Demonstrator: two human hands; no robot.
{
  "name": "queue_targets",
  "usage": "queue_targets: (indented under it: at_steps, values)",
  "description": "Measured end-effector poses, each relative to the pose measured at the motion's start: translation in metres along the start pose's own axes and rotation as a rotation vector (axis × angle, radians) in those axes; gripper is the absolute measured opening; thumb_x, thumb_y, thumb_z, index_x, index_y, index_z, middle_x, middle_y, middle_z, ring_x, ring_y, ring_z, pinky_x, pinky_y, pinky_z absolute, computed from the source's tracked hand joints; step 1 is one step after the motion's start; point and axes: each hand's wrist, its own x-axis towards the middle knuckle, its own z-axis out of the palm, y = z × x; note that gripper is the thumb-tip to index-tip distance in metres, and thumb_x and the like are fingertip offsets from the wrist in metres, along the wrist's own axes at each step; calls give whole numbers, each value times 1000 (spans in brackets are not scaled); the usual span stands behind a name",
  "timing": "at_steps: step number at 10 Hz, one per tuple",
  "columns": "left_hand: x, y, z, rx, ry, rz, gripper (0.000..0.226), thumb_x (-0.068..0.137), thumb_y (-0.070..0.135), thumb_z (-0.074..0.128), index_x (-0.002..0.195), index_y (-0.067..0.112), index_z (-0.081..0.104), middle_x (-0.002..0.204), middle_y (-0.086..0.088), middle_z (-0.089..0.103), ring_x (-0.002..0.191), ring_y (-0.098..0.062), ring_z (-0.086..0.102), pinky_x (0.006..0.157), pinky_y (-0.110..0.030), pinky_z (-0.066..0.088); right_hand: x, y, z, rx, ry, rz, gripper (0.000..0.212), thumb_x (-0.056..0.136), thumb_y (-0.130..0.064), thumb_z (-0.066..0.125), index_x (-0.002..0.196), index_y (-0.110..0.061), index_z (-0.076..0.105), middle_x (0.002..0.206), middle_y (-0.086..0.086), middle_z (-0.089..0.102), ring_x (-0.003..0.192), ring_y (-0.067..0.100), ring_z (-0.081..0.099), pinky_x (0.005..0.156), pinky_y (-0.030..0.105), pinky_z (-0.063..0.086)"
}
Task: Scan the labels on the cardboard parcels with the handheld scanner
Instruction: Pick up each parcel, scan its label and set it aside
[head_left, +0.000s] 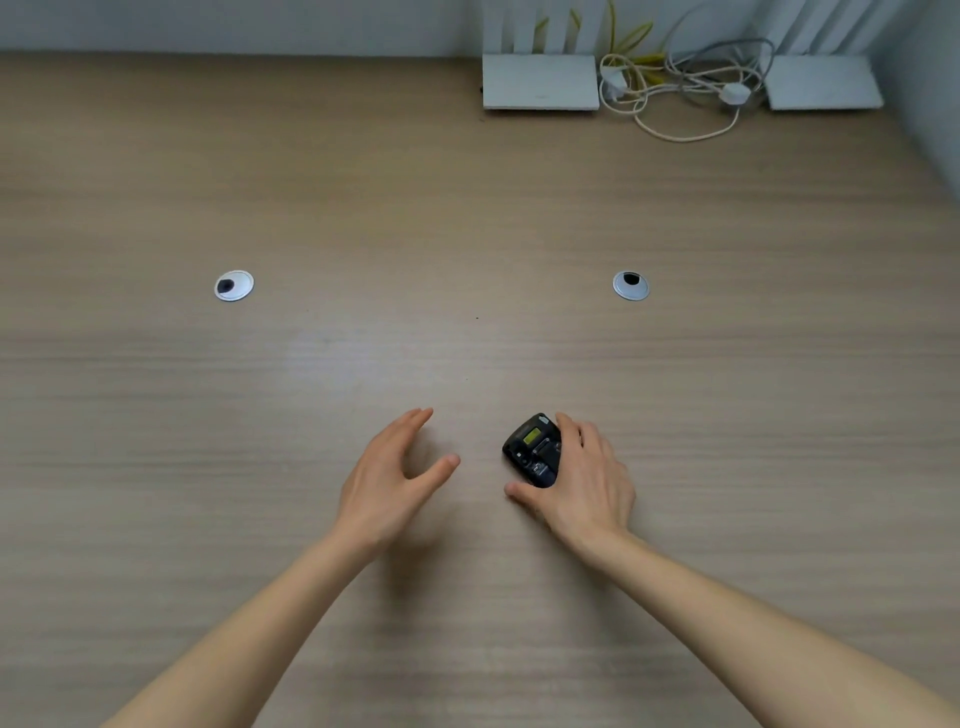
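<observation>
A handheld scanner (534, 450) is being held on the desk (363, 208) by the right hand (582, 480), lower centre of the frame. The left hand (392, 475) is being kept just left of it. Two routers (540, 83) and cables (680, 88) are being kept upper right.

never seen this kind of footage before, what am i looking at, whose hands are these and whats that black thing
There is no machine here: a person wears a camera on the head, looking forward and down, so you see their own two arms. The right hand grips a small black handheld scanner with a lit screen, on a wooden desk. The left hand hovers open beside it, holding nothing. Further back are two round cable holes and, by the wall, two white boxes with tangled cables. No cardboard parcels are in view.
</observation>
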Motion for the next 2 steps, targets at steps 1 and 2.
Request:
queue_targets:
  at_steps: [1, 2]
  values:
    - [-8, 4, -4, -20, 21, 19, 65, 85, 55, 70, 145, 43, 47, 154, 22, 41, 144, 1, 33, 117, -35, 35, -7, 6, -11, -17, -32, -51, 115, 78, -76, 69, 166, -27, 14, 170, -5, 24, 152, 17, 31, 116, 34, 30]
    - [-20, 15, -11, 3, 36, 38, 67, 85, 58, 68, 146, 44, 44, 155, 23, 37, 145, 1, 30, 117, -33, 32, -21, 6, -28, -48, -47, -145, 108, 83, -80, 58, 166, -30, 10, 175, -7, 1, 159, 15, 15, 125, 36, 16]
